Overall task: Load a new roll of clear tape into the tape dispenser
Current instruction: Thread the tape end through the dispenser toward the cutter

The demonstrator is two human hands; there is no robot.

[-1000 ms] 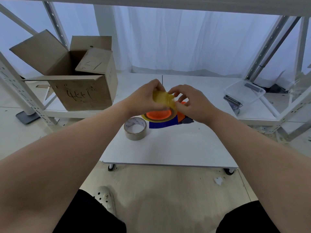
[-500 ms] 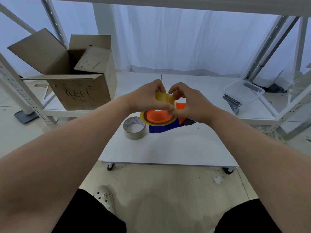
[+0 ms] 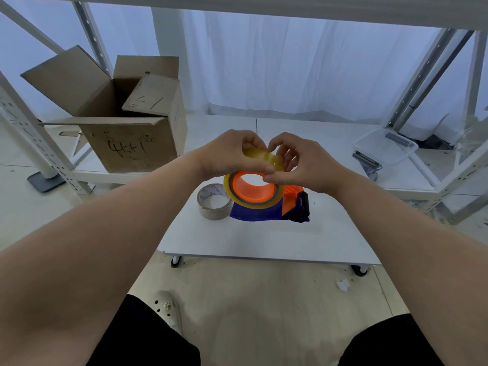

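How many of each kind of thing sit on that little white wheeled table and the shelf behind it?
Tape rolls: 2, yellowish on the dispenser, brown-cored beside it
Tape dispenser: 1
Cardboard box: 1
Clear plastic tub: 1
Total: 5

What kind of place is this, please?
Probably a storeroom or packing area: white metal shelving, an open cardboard box on a shelf, and a low wheeled platform used as a worktop.

Open cardboard box (image 3: 126,133), handwritten marks on front, on low shelf (image 3: 303,133). Clear plastic container (image 3: 385,149) at shelf's right. White clog (image 3: 169,307) on floor.
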